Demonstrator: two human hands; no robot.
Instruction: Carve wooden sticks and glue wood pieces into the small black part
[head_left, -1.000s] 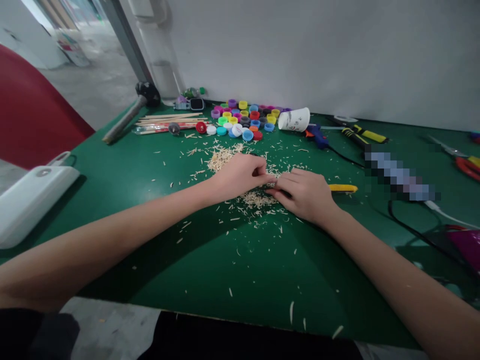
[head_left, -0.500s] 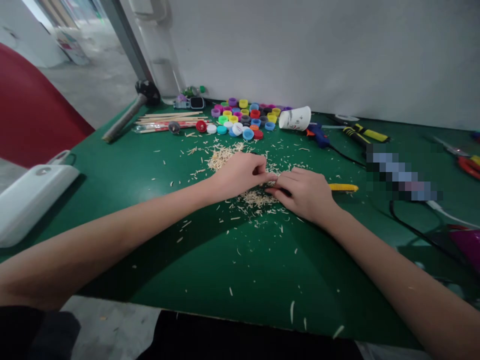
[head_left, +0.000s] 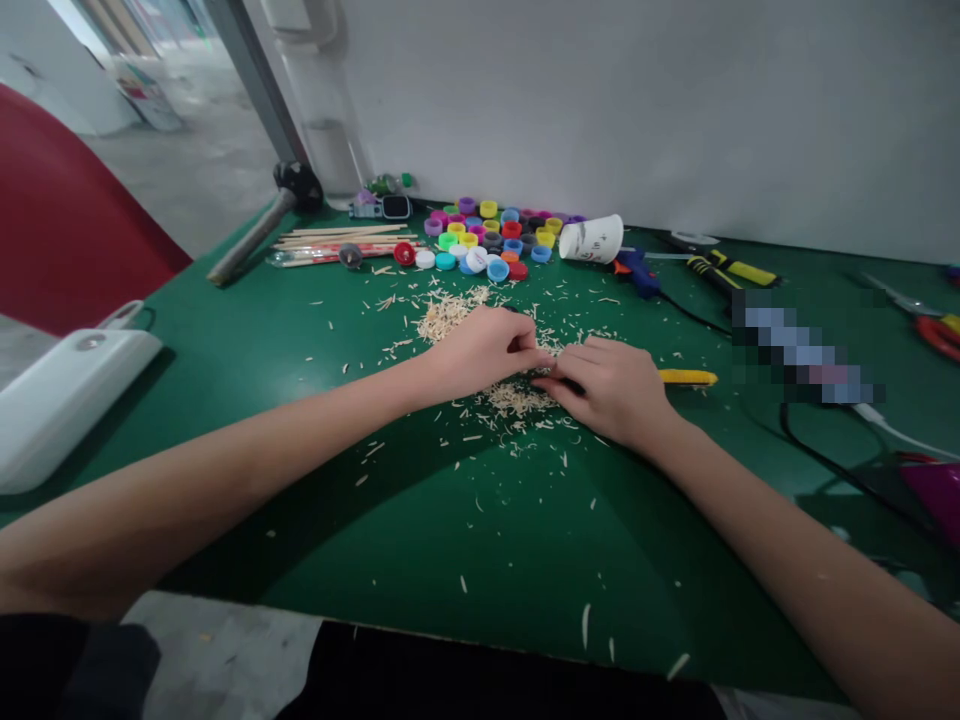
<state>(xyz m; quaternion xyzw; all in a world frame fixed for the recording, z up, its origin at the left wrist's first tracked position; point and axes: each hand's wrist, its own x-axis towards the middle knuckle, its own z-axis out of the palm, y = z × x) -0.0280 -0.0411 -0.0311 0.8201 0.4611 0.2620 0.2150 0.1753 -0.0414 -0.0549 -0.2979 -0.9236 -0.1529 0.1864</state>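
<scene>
My left hand (head_left: 484, 350) is closed in a pinch over a heap of pale wood shavings (head_left: 446, 315). Its fingertips meet those of my right hand (head_left: 611, 385), whose fingers are curled and closed too. Whatever lies between the fingers is hidden. A yellow slim handle (head_left: 688, 377) sticks out to the right from behind my right hand; whether it is held or lies on the table, I cannot tell. More shavings are scattered under and in front of both hands on the green table (head_left: 420, 560).
Behind the hands are colourful bottle caps (head_left: 491, 240), wooden sticks (head_left: 341, 240) and a tipped paper cup (head_left: 592, 240). A mallet (head_left: 255, 235) and white box (head_left: 75, 400) are left. At right are a blue glue gun (head_left: 637, 272), yellow-black pliers (head_left: 739, 268), scissors (head_left: 934, 330) and cables (head_left: 840, 465).
Hardly anything differs. Both hands keep the same closed pose over the shavings, and the whole view has shifted very slightly.
</scene>
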